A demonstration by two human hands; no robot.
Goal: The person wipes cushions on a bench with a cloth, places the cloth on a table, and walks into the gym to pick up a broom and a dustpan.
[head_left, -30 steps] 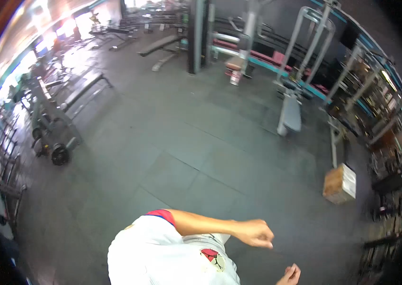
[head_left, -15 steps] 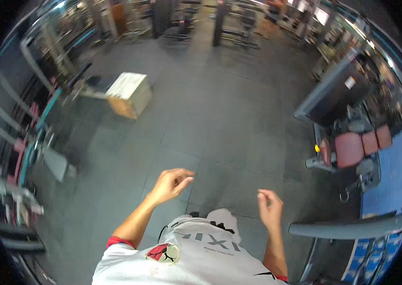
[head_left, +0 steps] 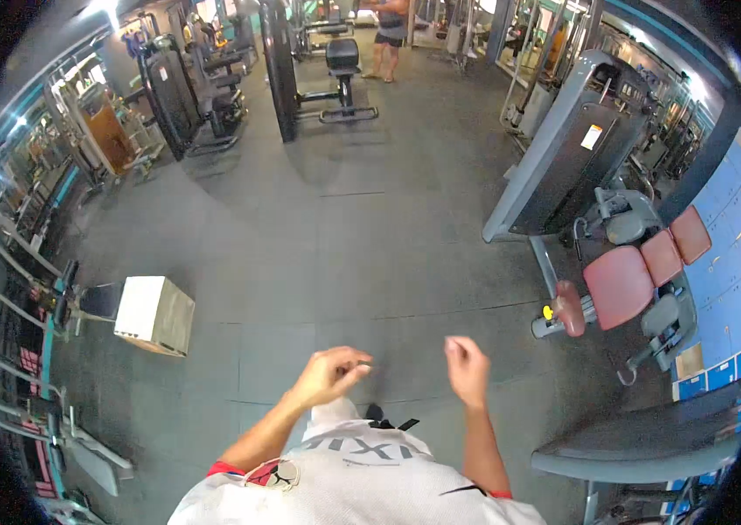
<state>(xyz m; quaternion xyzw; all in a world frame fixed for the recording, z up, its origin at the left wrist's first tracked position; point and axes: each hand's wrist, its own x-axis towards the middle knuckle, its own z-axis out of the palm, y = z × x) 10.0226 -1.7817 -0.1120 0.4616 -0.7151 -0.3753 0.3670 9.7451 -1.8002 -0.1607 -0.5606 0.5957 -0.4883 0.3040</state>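
Note:
My left hand (head_left: 333, 374) is held out in front of my white shirt (head_left: 362, 472), fingers loosely curled and the thumb apart from them. Nothing shows in its grasp. My right hand (head_left: 468, 367) is raised at about the same height, fingers bent, with a small gap by the thumb; I see nothing in it either. Neither hand touches anything. Below them lies the dark rubber-tiled floor (head_left: 335, 262), where part of a shoe (head_left: 375, 411) peeks out past the shirt.
A wooden box (head_left: 156, 315) stands on the left. To the right are a machine with a red padded seat (head_left: 619, 287), its tall weight-stack housing (head_left: 576, 157) and blue lockers (head_left: 725, 289). Ahead, a person (head_left: 386, 39) stands beside a bench machine (head_left: 342, 57).
My view has swung left and forward: the box sits lower and further left, and the machines ahead appear nearer. My hands are closer together, still without anything visible in them.

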